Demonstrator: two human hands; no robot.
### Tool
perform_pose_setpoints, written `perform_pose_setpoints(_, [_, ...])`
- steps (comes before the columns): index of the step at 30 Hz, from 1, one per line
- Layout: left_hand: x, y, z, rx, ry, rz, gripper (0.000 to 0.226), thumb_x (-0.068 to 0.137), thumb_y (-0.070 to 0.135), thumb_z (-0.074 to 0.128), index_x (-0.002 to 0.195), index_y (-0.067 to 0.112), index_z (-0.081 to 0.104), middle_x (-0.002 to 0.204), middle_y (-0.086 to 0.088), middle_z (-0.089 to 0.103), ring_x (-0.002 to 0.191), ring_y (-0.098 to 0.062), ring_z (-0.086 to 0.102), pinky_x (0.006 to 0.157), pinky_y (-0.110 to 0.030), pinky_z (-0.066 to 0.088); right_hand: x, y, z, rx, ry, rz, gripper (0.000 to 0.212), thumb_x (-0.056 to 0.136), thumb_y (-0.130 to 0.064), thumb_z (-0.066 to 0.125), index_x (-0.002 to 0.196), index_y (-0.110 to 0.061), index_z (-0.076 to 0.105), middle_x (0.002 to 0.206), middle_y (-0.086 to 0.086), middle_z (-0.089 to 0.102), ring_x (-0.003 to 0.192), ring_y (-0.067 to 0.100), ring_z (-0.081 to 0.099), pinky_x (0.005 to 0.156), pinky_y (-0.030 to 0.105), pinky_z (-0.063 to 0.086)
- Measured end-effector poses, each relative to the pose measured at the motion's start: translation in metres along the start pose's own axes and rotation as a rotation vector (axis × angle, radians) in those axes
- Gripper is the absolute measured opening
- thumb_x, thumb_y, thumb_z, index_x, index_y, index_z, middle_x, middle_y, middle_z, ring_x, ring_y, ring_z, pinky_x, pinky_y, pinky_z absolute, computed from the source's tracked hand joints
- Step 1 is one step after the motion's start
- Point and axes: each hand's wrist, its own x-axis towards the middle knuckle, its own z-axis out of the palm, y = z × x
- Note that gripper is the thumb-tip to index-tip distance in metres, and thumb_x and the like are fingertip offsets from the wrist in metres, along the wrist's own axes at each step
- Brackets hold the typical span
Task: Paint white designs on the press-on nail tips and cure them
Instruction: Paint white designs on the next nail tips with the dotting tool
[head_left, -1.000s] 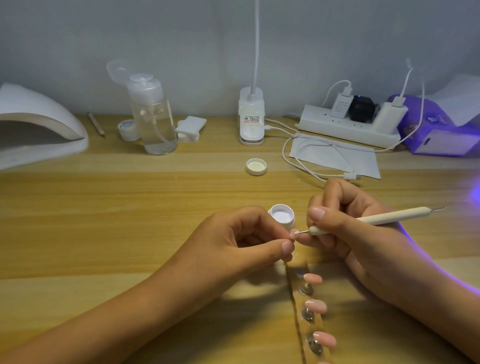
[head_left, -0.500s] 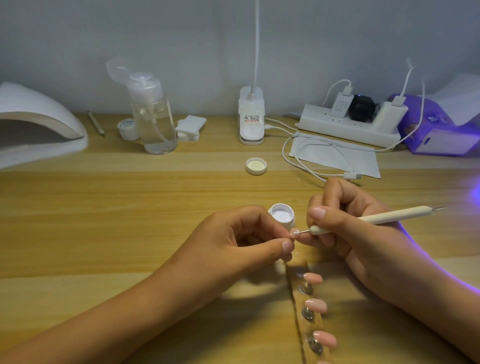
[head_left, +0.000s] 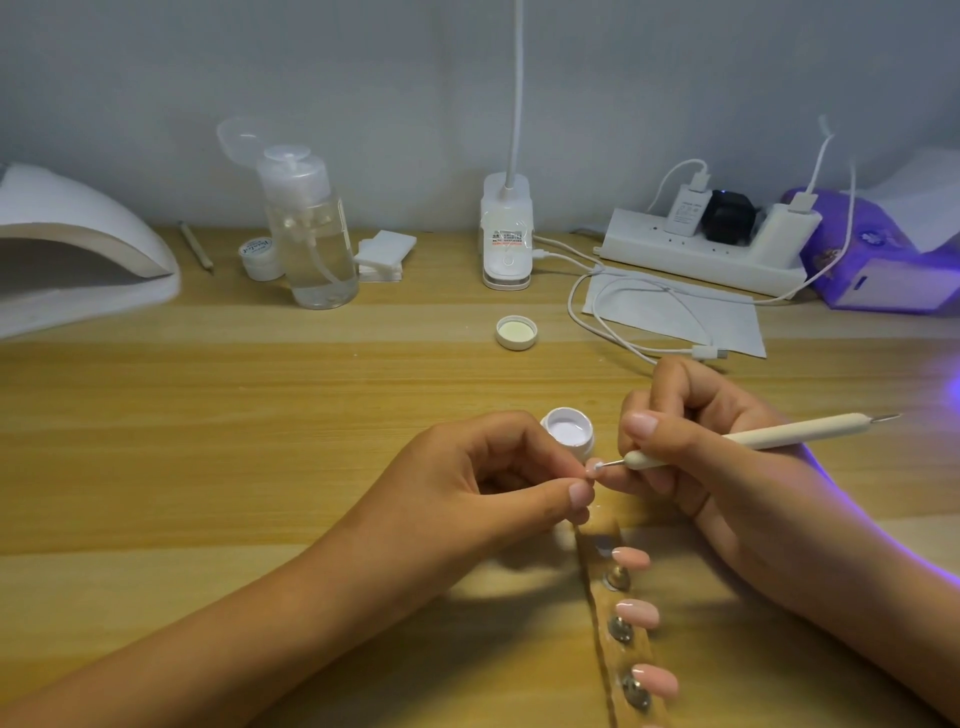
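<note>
Hardly anything has shifted: the left hand (head_left: 483, 483) pinches a nail tip (head_left: 592, 468) beside the paint pot (head_left: 569, 434), and the right hand (head_left: 696, 447) grips the pen (head_left: 753, 436) dabbing it. Three spare tips (head_left: 631, 558) below look unpainted, uncured.

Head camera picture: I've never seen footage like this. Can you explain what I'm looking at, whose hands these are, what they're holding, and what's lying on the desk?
There is no machine here. A person wears one camera on the head, so it looks down at their own two hands over a wooden desk. The left hand pinches a small nail tip. The right hand holds a pen-like dotting tool, its fine point at that tip. Just behind sits an open pot of white paint, with its lid farther back. Near the bottom, a holder strip carries three pink tips. At the back stand a white domed lamp, probably for curing, a clear pump bottle, a desk-light base and a power strip.
</note>
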Motion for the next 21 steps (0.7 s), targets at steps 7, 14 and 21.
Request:
perform_pose_setpoints(7, [0.0,-0.001,0.0,0.015,0.0,-0.016,0.004,0.083,0.017,0.074,0.081,0.02,0.071,0.076,0.0,0.073,0.067,-0.005,0.061,0.06,-0.018,0.049,0.001,-0.002,0.001,0.018,0.01,0.029,0.025,0.07,-0.011,0.07,0.056,-0.018,0.052,0.056,0.0,0.048,0.05,0.008,0.047,0.061,0.024,0.055])
perform_pose_setpoints(14, [0.0,0.0,0.001,-0.002,-0.008,-0.018,0.004,0.081,0.015,0.071,0.079,0.018,0.071,0.071,0.004,0.069,0.06,-0.003,0.058,0.055,-0.016,0.046,0.002,-0.001,-0.006,0.0,-0.102,0.016,0.031,0.068,-0.038,0.081,0.064,-0.021,0.056,0.059,-0.003,0.05,0.054,0.007,0.052,0.066,0.024,0.053])
perform_pose_setpoints(21, [0.001,0.001,0.001,0.023,-0.012,-0.002,0.012,0.083,0.011,0.073,0.079,0.023,0.071,0.07,0.008,0.068,0.061,-0.001,0.058,0.056,-0.014,0.046,0.006,0.001,-0.015,-0.037,0.004,-0.145,0.037,0.07,-0.056,0.076,0.076,-0.022,0.064,0.063,-0.01,0.052,0.053,0.004,0.045,0.07,0.022,0.052])
